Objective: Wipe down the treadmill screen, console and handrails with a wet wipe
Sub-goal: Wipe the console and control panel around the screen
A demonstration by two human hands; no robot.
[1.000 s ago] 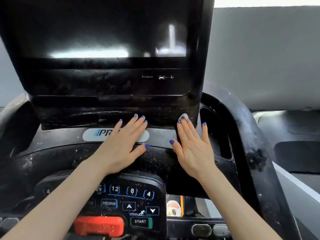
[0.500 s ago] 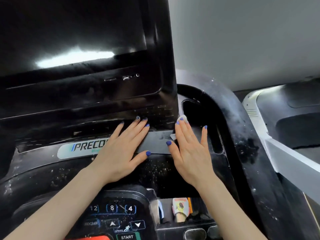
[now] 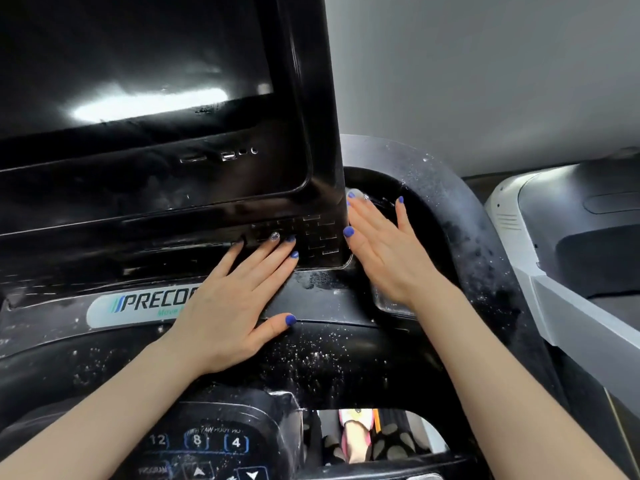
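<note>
The treadmill's black screen (image 3: 138, 64) fills the upper left, streaked and reflecting a light. Below it runs the dusty black console (image 3: 329, 358) with a PRECOR label (image 3: 138, 304). My left hand (image 3: 232, 306) lies flat on the console ledge, its fingertips on the grille under the screen. My right hand (image 3: 388, 251) is straight-fingered beside the screen housing's right edge, pressing a small pale wet wipe (image 3: 362, 195) that shows only at the fingertips. The speckled right handrail arm (image 3: 450, 209) curves just beyond that hand.
A keypad with numbers and arrows (image 3: 207, 441) sits at the bottom. Through a gap in the console a foot in a pink slipper (image 3: 356, 434) shows. A neighbouring grey machine (image 3: 571, 237) stands at the right, with a grey wall behind.
My right hand slid with the wipe from the ledge up to the right side of the screen housing. The view turned right and closer. My left hand stayed on the ledge.
</note>
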